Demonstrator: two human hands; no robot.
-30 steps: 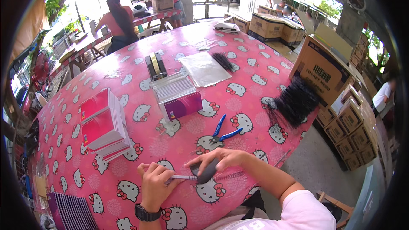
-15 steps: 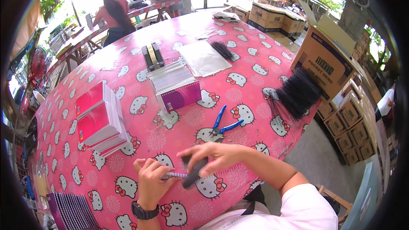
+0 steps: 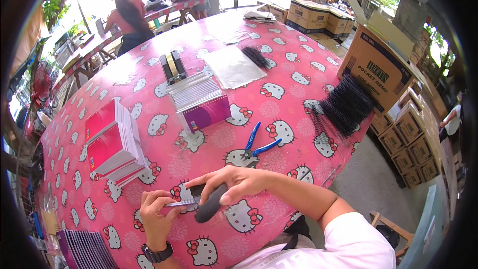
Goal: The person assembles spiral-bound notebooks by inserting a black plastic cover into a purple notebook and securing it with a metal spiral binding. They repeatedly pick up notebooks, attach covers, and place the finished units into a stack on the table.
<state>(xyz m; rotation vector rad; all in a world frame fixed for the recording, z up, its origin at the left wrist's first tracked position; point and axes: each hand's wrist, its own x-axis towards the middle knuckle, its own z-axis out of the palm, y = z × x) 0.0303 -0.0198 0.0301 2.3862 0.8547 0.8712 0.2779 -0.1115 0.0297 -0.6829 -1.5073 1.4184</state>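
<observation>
In my left hand [image 3: 158,214], fingers and thumb pinch a small notebook [image 3: 180,202], seen almost edge-on. My right hand [image 3: 231,184] curls over a dark grey, rounded, elongated tool [image 3: 211,206] at the end of that notebook. Its exact kind I cannot make out, and my fingers cover part of it. Just beyond my right hand lies a pair of blue-handled pliers [image 3: 251,152], handles spread. A thin clear coil seems to run along under my right forearm, too faint to be sure.
Red-covered notebooks [image 3: 110,150] stand stacked at left, purple ones [image 3: 205,114] at centre. Coil-bound notebooks [image 3: 84,246] sit lower left. Behind are a tape dispenser [image 3: 173,67] and plastic sleeves [image 3: 234,67]. Black coils [image 3: 346,104] lie before a carton [image 3: 376,72]. Other people work far off.
Both my hands have shifted left, carrying the notebook and the dark grey tool. The tool now appears sharper and sits close to the notebook's end. The whole view has moved slightly.
</observation>
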